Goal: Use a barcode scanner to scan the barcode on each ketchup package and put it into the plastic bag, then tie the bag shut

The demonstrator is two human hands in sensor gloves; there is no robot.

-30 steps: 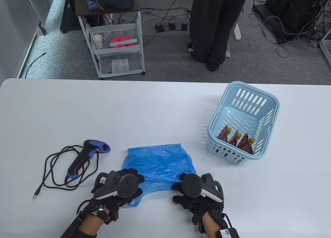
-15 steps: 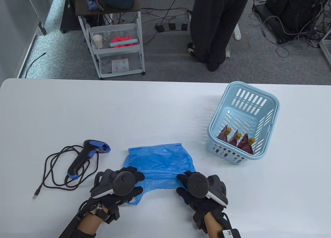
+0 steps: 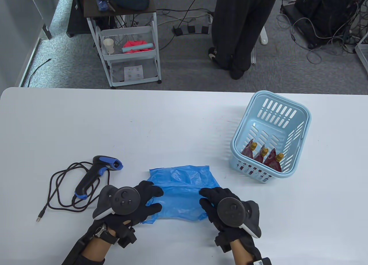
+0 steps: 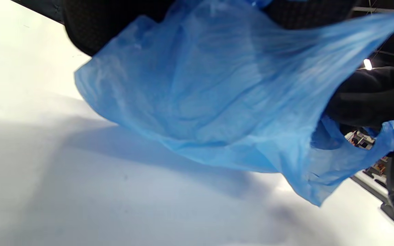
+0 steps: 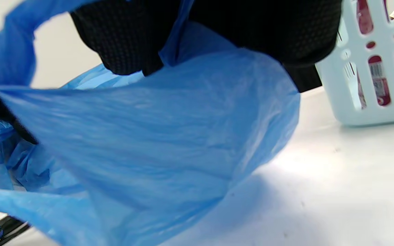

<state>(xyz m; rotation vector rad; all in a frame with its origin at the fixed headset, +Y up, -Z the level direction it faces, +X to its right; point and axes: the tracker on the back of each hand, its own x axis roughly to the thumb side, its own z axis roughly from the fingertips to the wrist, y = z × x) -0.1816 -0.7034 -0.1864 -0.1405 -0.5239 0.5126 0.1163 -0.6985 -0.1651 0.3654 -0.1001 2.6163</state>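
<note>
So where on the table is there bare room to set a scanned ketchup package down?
Bare table runs beyond the barcode scanner and plastic bag, left of the basket. A smaller patch lies between bag and basket. Crowded: near edge, left hand and right hand on the bag.

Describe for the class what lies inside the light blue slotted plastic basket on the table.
Inside the light blue slotted plastic basket stand three red ketchup pouches with gold caps, leaning at its near end. Their lower parts are hidden behind the basket wall; the far half shows only bare floor.

Cart [image 3: 129, 49], standing person [image 3: 241, 32], floor cables [image 3: 322, 29]
</note>
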